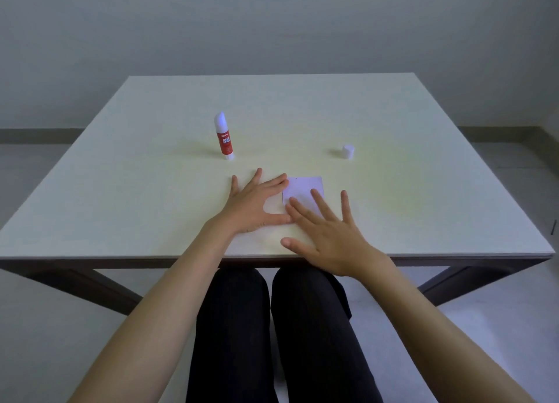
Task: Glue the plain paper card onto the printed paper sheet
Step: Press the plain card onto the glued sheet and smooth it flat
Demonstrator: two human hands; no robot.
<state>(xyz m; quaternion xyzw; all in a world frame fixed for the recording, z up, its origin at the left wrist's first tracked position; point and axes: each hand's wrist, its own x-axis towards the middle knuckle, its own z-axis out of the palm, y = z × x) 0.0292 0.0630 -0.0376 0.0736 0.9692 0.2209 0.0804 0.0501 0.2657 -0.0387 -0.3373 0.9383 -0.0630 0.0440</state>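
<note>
Both your hands are flat, nothing gripped: left hand (252, 201) beside the paper card (302, 191), right hand (329, 236) pressing it.

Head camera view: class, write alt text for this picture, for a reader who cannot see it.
Two bare hands, left hand and right hand, press flat with spread fingers on a pale paper card near the front edge of a white table. Farther back, an uncapped red glue stick stands upright at left, its small white cap apart at right.

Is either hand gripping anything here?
Nothing is gripped. Both hands, left and right, lie open and flat, fingers on the paper.
</note>
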